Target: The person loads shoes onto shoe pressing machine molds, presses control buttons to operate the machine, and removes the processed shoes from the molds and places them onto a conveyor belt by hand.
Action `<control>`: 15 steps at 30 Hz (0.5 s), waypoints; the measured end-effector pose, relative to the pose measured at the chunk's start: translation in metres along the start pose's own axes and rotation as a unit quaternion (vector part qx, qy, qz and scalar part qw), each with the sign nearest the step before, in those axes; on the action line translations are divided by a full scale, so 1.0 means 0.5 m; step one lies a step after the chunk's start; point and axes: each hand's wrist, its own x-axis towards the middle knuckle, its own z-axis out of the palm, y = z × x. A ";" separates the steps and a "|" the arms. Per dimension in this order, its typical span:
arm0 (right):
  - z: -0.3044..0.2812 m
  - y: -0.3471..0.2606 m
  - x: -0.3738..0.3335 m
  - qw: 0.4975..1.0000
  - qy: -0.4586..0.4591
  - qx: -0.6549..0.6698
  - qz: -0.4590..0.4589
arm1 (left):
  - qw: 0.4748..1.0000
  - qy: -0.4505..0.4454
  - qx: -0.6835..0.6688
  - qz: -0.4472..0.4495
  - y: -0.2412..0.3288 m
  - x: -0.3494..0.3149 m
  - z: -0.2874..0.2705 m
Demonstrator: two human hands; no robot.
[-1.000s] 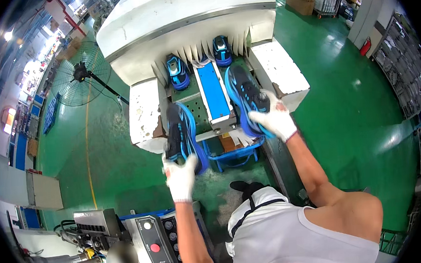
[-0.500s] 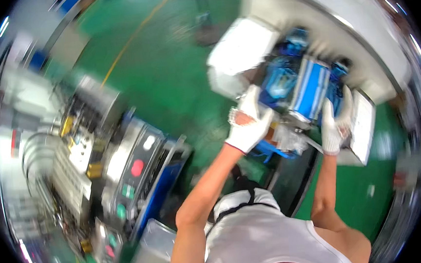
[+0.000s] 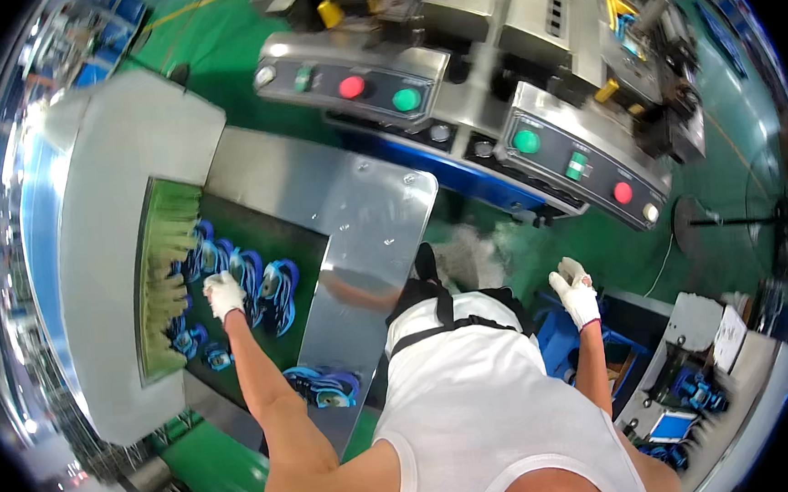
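My left hand [image 3: 224, 295], in a white knitted glove, reaches over a dark green conveyor belt [image 3: 248, 221] among several blue shoe uppers. One blue and black upper [image 3: 280, 296] lies to the right of it, and others lie close around the fingers. The left fingers look bent, but their tips are hidden, so a grip cannot be made out. My right hand [image 3: 576, 295], gloved too, hangs on the right above a blue crate-like thing [image 3: 560, 337]. Its thumb stands apart from the fingers, and nothing shows between them.
The belt comes out of a grey housing [image 3: 108, 266] with a bristle curtain [image 3: 161, 290]. More uppers [image 3: 323, 387] rest on its metal edge. Ahead stands a steel machine with red and green buttons on two panels [image 3: 374, 90]. A light-coloured machine [image 3: 743, 404] holding blue uppers stands lower right.
My view has swung from the light-coloured machine holding blue uppers to the belt and button panels. The left hand has left that machine and now reaches over the belt; the hands are far apart.
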 end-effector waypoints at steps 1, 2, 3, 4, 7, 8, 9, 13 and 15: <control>-0.004 -0.012 0.010 0.998 0.015 -0.063 0.008 | 0.998 -0.031 -0.036 -0.049 -0.006 -0.010 -0.027; 0.007 -0.036 0.019 0.993 0.021 -0.117 0.000 | 0.999 0.015 0.036 0.020 -0.008 -0.047 -0.034; 0.021 -0.071 0.034 0.992 0.010 -0.125 -0.013 | 0.999 0.003 0.046 -0.022 -0.054 -0.064 -0.024; 0.026 -0.096 0.042 0.992 0.006 -0.122 -0.005 | 0.997 0.002 0.043 -0.060 0.000 -0.115 0.000; 0.059 -0.158 0.055 0.989 -0.027 -0.146 -0.018 | 0.994 -0.110 0.015 -0.002 -0.051 -0.211 0.132; 0.069 -0.189 0.054 0.976 -0.058 -0.206 -0.029 | 0.997 0.038 0.063 0.025 -0.004 -0.293 0.190; 0.077 -0.230 0.046 0.960 -0.087 -0.262 -0.040 | 0.996 0.074 0.034 0.035 0.008 -0.292 0.200; 0.171 -0.327 0.075 0.938 -0.156 -0.273 -0.148 | 0.991 0.089 -0.090 0.041 -0.048 -0.236 0.201; 0.247 -0.386 0.087 0.914 -0.201 -0.282 -0.210 | 0.987 0.091 -0.109 0.073 -0.062 -0.230 0.193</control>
